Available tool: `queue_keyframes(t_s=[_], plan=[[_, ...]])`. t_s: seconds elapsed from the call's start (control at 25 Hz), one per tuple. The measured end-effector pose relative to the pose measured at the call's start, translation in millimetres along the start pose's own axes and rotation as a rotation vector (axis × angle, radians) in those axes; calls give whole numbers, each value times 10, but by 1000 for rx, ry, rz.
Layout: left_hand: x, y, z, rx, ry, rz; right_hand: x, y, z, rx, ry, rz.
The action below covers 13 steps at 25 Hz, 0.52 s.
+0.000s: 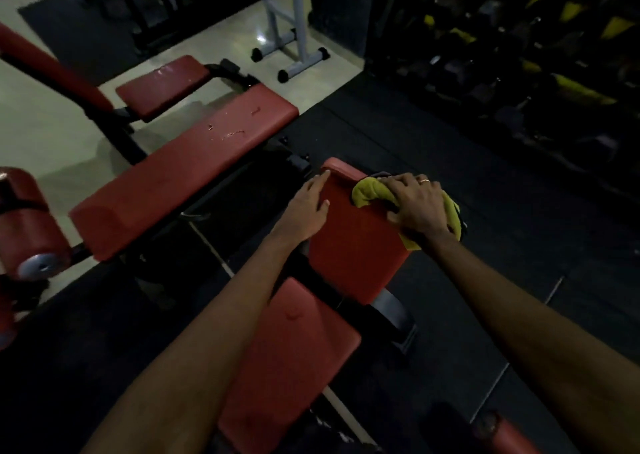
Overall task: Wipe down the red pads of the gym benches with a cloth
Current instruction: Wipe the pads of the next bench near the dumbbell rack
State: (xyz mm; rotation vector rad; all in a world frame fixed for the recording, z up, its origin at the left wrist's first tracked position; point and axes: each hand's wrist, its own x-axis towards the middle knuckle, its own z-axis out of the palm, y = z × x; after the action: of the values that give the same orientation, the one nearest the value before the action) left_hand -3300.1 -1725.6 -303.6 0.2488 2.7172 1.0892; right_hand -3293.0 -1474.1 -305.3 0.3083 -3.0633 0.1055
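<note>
A raised red back pad (356,239) of the near bench stands in the middle of the view, with its red seat pad (291,360) below it. My right hand (417,206) presses a bunched yellow cloth (363,194) against the pad's upper right edge, fingers curled over the cloth. My left hand (310,207) rests flat on the pad's upper left edge with straight fingers. To the left lies a second bench with a long red pad (180,173), scuffed near its far end, and a smaller red pad (161,86) behind it.
Red roller pads (29,221) stand at the left edge. A grey metal frame (291,38) stands on the pale floor at the back. A dark rack with yellow-marked dumbbells (540,58) fills the right back. Black rubber mats (485,211) cover the floor around the near bench.
</note>
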Motion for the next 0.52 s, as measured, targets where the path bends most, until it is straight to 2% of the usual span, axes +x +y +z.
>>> queue_keyframes(t_s=[0.28, 0.52], plan=[[621, -193, 4, 479, -124, 212, -24, 13, 170, 6, 125, 78], [573, -245, 37, 344, -47, 246, -19, -24, 126, 12, 92, 84]])
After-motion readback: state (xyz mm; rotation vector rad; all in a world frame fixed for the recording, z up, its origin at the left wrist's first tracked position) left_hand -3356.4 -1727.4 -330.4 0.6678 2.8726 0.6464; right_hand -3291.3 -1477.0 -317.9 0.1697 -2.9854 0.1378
